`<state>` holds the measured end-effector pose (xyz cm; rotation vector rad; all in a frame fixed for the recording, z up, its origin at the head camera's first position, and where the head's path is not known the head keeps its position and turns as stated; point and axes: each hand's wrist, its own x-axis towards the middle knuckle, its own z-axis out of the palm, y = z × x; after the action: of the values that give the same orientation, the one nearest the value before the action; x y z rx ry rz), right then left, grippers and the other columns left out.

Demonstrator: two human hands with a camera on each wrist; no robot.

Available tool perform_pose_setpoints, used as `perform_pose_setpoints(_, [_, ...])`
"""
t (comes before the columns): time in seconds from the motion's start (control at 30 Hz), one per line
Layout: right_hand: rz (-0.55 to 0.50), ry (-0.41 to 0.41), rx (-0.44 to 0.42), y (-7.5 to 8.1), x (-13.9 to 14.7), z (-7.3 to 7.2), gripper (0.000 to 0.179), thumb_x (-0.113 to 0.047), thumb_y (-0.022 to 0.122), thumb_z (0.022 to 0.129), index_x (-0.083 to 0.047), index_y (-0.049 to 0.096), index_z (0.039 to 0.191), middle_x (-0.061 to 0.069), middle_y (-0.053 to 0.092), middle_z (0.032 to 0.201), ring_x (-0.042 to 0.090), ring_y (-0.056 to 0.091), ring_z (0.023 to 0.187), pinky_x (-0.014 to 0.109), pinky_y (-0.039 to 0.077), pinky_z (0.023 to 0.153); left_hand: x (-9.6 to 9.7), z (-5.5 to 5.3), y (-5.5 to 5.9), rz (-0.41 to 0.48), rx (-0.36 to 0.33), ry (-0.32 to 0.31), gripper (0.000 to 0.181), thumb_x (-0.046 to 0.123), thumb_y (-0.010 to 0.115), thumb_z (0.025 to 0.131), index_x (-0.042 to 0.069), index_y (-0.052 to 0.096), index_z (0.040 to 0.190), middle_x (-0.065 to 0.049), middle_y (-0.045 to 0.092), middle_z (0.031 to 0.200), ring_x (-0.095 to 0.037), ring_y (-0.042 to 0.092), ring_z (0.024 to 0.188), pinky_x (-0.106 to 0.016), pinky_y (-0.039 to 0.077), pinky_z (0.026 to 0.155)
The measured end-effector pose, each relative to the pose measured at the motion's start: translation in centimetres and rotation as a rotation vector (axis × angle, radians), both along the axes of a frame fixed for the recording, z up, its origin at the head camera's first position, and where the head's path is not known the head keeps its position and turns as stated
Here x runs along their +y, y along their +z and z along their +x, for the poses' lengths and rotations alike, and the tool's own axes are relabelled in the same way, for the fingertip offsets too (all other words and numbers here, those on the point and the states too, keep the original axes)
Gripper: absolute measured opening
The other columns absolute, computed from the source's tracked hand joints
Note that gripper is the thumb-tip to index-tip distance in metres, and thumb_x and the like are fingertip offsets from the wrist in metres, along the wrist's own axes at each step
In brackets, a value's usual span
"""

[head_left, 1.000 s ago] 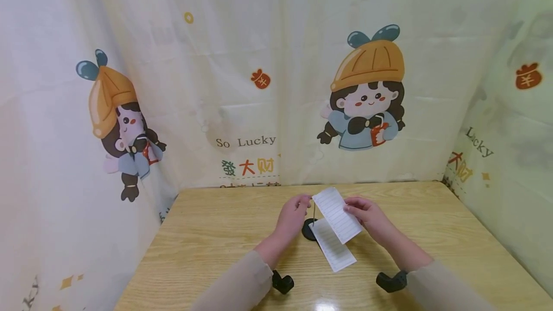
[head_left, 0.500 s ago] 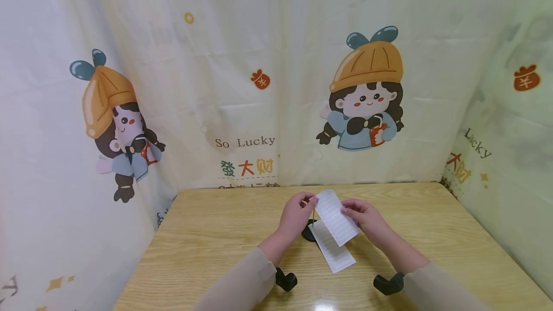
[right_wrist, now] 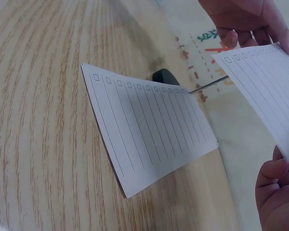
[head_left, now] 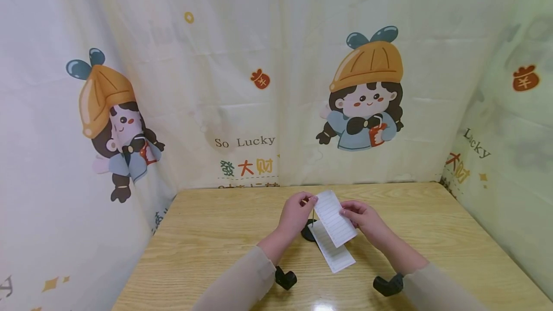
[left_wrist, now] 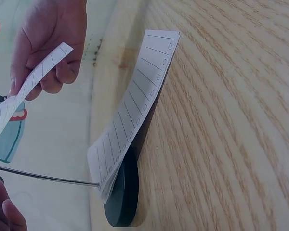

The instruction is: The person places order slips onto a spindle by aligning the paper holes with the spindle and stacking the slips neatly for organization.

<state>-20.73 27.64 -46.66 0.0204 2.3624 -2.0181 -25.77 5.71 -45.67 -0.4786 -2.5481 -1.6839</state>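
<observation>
A paper spike with a black round base (head_left: 308,232) and a thin metal rod (left_wrist: 48,178) stands on the table. Several lined slips (right_wrist: 144,130) are threaded at one end on its rod, just above the base. Higher up, both hands hold another lined slip (head_left: 335,220), printed with small boxes along one edge. My left hand (head_left: 296,214) pinches its upper left corner, right beside the rod's upper end. On the opposite long edge, my right hand (head_left: 363,216) pinches the slip between thumb and fingers. This raised slip overlaps the lower ones in the head view.
The wood-grain table (head_left: 207,244) reaches back to a printed curtain (head_left: 242,85) that also hangs at both sides. Black wrist mounts (head_left: 286,280) stick out below the sleeves, low over the table.
My left hand has moved from beside the rod's top onto the slip's corner. The raised slip and my right hand have shifted slightly left. The lower slips stay on the spike.
</observation>
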Motion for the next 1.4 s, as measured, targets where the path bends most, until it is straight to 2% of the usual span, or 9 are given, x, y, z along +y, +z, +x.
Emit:
perform_pose_setpoints(0.43, [-0.011, -0.002, 0.004, -0.23, -0.01, -0.16, 0.038, -0.017, 0.063, 0.098, 0.008, 0.057, 0.126, 0.002, 0.067, 0.098, 0.015, 0.06, 0.078, 0.026, 0.05, 0.067, -0.25, 0.3, 0.35, 0.019, -0.029, -0.004, 0.021, 0.042, 0.065, 0.095, 0.022, 0.07, 0.095, 0.008, 0.061, 0.091, -0.012, 0.054, 0.08, -0.03, 0.046, 0.067])
perform_pose_setpoints(0.73, [-0.014, 0.017, -0.008, 0.03, -0.4, 0.14, 0.037, -0.015, 0.064, 0.097, 0.009, 0.057, 0.124, -0.001, 0.065, 0.092, 0.012, 0.055, 0.073, 0.025, 0.046, 0.064, -0.37, 0.12, 0.47, 0.016, -0.038, -0.01, 0.02, 0.041, 0.065, 0.095, 0.022, 0.07, 0.093, 0.008, 0.061, 0.09, -0.012, 0.054, 0.081, -0.03, 0.046, 0.068])
perform_pose_setpoints(1.0, [-0.019, 0.015, -0.039, -0.07, -0.37, 0.31, 0.035, -0.014, 0.063, 0.098, 0.007, 0.057, 0.125, 0.0, 0.066, 0.094, 0.014, 0.057, 0.076, 0.025, 0.048, 0.066, -0.42, 0.1, 0.43, 0.032, -0.054, -0.021, 0.018, 0.037, 0.066, 0.095, 0.019, 0.071, 0.094, 0.007, 0.061, 0.091, -0.012, 0.054, 0.08, -0.03, 0.047, 0.067])
perform_pose_setpoints(1.27, [-0.016, 0.026, -0.03, -0.22, -0.26, 0.25, 0.038, -0.015, 0.063, 0.098, 0.009, 0.056, 0.127, 0.001, 0.066, 0.097, 0.014, 0.056, 0.078, 0.025, 0.047, 0.067, -0.45, 0.18, 0.45, 0.035, -0.044, -0.021, 0.018, 0.036, 0.066, 0.096, 0.018, 0.071, 0.094, 0.006, 0.061, 0.09, -0.013, 0.054, 0.08, -0.03, 0.047, 0.067])
perform_pose_setpoints(1.4, [-0.015, 0.006, -0.046, -0.26, -0.28, 0.22, 0.038, -0.016, 0.064, 0.097, 0.007, 0.057, 0.127, 0.001, 0.067, 0.099, 0.014, 0.057, 0.08, 0.025, 0.047, 0.068, -0.53, 0.07, 0.37, 0.039, -0.049, -0.027, 0.02, 0.038, 0.067, 0.095, 0.019, 0.071, 0.095, 0.006, 0.061, 0.091, -0.013, 0.054, 0.08, -0.03, 0.047, 0.066])
